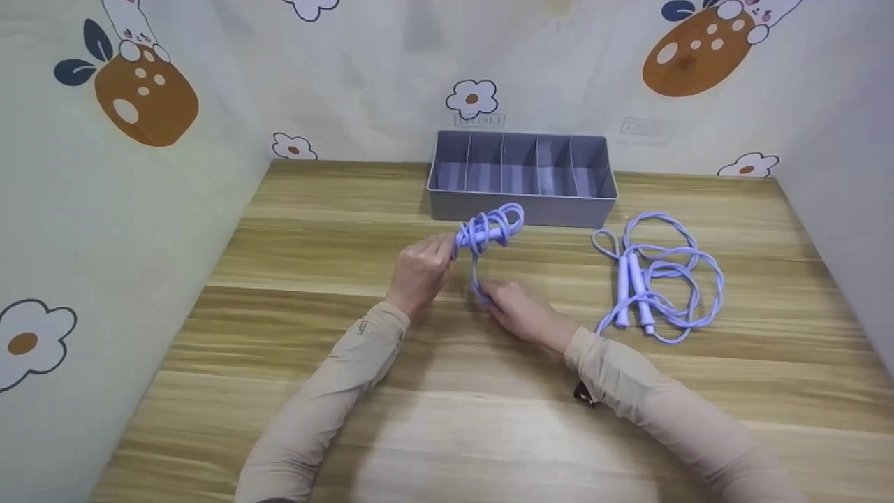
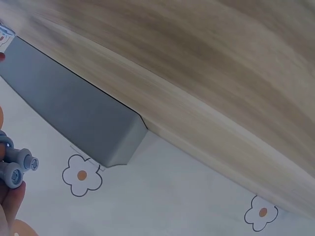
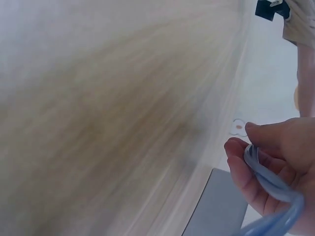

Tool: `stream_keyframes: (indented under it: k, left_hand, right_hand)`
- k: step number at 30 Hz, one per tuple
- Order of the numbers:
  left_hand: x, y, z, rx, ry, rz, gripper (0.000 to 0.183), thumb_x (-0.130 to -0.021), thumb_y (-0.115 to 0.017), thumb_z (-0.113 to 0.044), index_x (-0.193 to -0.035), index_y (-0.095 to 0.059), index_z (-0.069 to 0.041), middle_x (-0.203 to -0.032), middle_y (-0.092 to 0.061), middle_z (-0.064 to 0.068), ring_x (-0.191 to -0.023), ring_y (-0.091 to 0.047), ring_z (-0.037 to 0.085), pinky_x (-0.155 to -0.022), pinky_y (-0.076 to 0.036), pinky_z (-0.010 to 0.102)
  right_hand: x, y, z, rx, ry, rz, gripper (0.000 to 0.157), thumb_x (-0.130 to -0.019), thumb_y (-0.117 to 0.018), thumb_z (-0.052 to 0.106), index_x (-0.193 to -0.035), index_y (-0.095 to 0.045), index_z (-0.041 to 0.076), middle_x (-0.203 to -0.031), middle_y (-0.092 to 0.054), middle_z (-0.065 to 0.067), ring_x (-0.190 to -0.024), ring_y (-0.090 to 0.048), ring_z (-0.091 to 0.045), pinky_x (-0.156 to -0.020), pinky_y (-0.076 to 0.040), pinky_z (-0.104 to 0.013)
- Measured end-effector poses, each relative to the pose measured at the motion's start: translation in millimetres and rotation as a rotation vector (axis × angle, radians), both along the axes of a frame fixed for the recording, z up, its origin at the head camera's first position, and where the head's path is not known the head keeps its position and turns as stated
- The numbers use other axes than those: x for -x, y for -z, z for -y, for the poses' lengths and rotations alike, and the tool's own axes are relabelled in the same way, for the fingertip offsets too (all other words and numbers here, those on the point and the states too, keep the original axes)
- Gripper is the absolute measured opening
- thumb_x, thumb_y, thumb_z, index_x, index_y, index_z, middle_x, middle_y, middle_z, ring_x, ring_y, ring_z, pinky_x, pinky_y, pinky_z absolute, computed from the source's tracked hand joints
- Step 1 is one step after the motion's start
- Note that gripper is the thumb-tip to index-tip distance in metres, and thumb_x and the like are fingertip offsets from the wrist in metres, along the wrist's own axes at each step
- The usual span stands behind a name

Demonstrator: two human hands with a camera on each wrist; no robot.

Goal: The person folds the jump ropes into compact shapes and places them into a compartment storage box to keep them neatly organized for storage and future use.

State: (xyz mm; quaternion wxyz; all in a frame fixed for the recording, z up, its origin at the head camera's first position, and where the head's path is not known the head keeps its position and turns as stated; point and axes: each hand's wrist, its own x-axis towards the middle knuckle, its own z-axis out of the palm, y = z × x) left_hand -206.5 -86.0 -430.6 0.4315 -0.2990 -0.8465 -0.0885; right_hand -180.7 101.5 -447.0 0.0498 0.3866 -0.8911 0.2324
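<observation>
My left hand (image 1: 422, 269) grips the handles of a blue-purple jump rope (image 1: 482, 230), whose cord is wound in several loops around them. Two handle ends (image 2: 17, 167) poke out at the left edge of the left wrist view. A length of cord hangs from the bundle down to my right hand (image 1: 520, 311), which holds it with curled fingers. In the right wrist view the twisted cord (image 3: 273, 184) runs across the palm, between thumb and fingers. A second jump rope (image 1: 674, 279) of the same colour lies loosely coiled on the table to the right, its two handles side by side.
A grey box (image 1: 520, 208) with several compartments stands at the back of the wooden table (image 1: 314, 237), just beyond the wound rope. Behind it rises a pale wall covering (image 1: 377, 77) with flower and fruit prints, which also lines both sides.
</observation>
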Motion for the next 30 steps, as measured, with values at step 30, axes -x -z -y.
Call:
stream_keyframes:
  k: [30]
  left_hand:
    - [6.1, -3.2, 11, -0.054, -0.221, 0.035, 0.023, -0.068, -0.065, 0.004, -0.091, -0.062, 0.004, -0.077, -0.066, 0.012, -0.056, -0.059, 0.022, -0.046, -0.049, 0.03]
  right_hand:
    - [-34.1, -26.1, -33, 0.031, 0.159, -0.152, 0.027, -0.079, -0.065, 0.002, -0.105, -0.067, 0.007, -0.083, -0.062, -0.007, -0.064, -0.061, -0.024, -0.055, -0.052, -0.035]
